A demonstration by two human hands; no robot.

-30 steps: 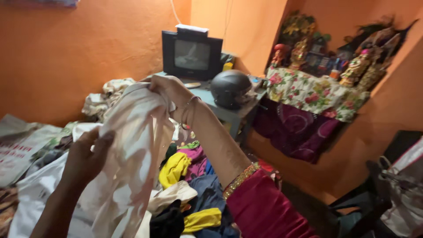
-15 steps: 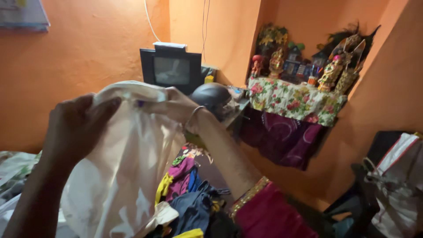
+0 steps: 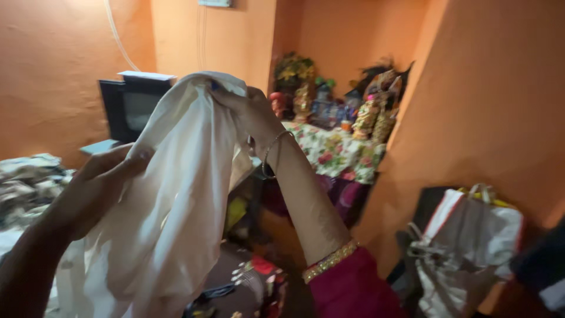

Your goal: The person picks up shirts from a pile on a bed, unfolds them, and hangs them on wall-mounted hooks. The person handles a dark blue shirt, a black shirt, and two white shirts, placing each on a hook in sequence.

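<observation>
- Small room, orange walls; a shelf draped in floral cloth carries a shrine of figurines and flowers in the corner.
- Old black TV on a low table at left, white box on top of it.
- Cream cloth garment held up mid-frame, hanging in long folds down to the bottom edge.
- Right hand raised high, fingers pinched shut on the garment's top edge; thin metal bangle on the wrist, gold bangle and magenta sleeve lower on the arm.
- Left hand lower, at the garment's left edge, fingers mostly straight and loosely spread, fingertips touching the fabric; cannot tell if it really grips.
- Pile of crumpled clothes at far left.
- White bag with handles at lower right, against a dark chair.
</observation>
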